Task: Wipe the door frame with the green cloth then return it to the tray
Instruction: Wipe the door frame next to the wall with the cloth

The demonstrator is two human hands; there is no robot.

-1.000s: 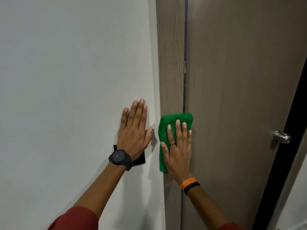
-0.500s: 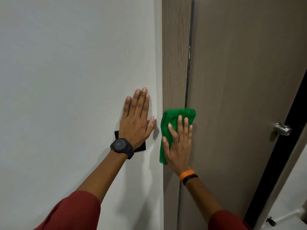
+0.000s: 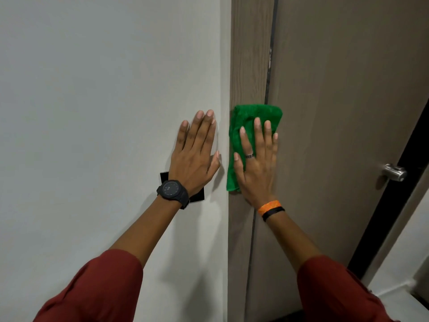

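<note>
White wall [image 3: 92, 112] fills the left half of the frame, and a grey-brown door [image 3: 348, 112] fills most of the right, with the wood-grain door frame [image 3: 249, 54] running as a vertical strip between them at centre. The frame's long axis runs top to bottom, so the wipe has to travel up or down along it. Both forearms reach in from the lower edge in red sleeves. The left hand [image 3: 197, 156] lies flat and empty on the wall, fingers straight, just beside the frame. The right hand [image 3: 256, 166] is nearer the work: it presses the folded green cloth [image 3: 246, 119] flat against the frame, palm down with fingers spread rather than curled round it, the cloth overlapping the dark gap onto the door. A metal door handle [image 3: 394, 172] sits at right. No tray is in view.
</note>
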